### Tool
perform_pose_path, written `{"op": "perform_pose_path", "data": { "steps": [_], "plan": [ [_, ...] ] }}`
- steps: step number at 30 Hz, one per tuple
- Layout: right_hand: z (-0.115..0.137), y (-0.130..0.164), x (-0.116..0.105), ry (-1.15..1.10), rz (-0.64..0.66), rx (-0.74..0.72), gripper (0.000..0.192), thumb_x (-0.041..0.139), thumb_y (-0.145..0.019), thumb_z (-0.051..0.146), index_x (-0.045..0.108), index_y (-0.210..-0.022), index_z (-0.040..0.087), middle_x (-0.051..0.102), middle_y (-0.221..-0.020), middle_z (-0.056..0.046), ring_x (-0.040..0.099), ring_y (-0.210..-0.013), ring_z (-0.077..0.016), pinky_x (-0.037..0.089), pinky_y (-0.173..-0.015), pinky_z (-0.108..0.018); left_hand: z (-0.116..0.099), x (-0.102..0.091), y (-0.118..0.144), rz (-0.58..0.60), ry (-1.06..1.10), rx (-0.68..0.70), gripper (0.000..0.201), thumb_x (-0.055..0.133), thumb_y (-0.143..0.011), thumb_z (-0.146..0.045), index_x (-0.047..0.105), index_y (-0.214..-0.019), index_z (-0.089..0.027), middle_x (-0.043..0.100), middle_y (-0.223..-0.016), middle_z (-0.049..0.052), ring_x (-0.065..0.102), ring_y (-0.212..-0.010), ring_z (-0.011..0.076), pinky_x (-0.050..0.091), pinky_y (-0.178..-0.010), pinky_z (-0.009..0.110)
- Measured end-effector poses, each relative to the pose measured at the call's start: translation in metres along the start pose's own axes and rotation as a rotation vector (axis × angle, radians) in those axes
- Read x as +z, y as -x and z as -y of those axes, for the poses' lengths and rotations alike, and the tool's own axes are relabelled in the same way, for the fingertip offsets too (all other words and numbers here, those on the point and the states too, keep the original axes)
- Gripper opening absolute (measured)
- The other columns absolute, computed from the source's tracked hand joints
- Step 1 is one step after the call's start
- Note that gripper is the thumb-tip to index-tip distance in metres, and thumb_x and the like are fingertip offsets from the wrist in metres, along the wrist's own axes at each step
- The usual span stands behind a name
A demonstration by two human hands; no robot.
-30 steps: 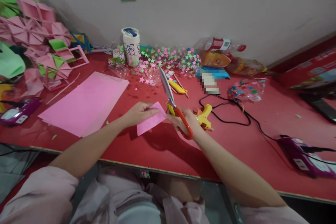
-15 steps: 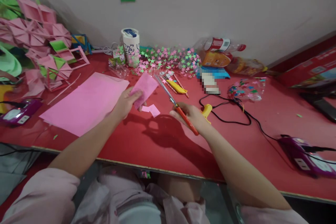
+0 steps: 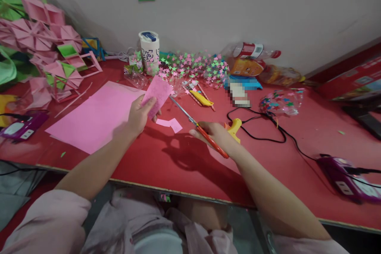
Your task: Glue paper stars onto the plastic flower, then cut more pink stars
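Pinched between thumb and fingers of my left hand is a small rectangle of pink paper, held up above the table and tilted. My right hand is wrapped round the red handles of a pair of scissors. The blades point up and left, their tips close to the paper's right edge; whether they touch it I cannot tell. Below the paper, pink paper scraps lie on the red table. Large pink paper sheets lie flat beneath and left of my left hand.
A yellow glue gun with a black cord lies just beyond my right hand. Behind are a white tumbler, star confetti, a yellow banana-shaped item and a plastic bottle. Paper models are piled at the left.
My left hand has drawn the pink paper slightly left and turned it more upright. The scissors have shifted a little left and down in my right hand.
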State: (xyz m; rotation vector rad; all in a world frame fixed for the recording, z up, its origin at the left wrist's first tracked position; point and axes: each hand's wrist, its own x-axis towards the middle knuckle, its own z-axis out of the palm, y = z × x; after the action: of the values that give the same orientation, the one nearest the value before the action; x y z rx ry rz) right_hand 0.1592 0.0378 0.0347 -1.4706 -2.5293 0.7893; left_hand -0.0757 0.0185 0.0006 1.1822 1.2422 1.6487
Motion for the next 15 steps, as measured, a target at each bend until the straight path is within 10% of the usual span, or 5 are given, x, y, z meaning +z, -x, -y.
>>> {"op": "perform_pose_path", "data": {
  "steps": [15],
  "plan": [
    [-0.0029,-0.0011,0.0083,-0.095,0.024,0.016,0.054,0.040,-0.078,0.072,0.041,-0.059,0.021,0.036,-0.049,0.004,0.034,-0.045,-0.0100,0.024,-0.048,-0.026,-0.0020,0.0065,0.0075,0.150,0.002,-0.052,0.029,0.058,-0.082,-0.042,0.053,-0.071,-0.015,0.061,-0.052,-0.002,0.049,-0.035,0.0064,0.039,-0.038,0.019]
  ]
}}
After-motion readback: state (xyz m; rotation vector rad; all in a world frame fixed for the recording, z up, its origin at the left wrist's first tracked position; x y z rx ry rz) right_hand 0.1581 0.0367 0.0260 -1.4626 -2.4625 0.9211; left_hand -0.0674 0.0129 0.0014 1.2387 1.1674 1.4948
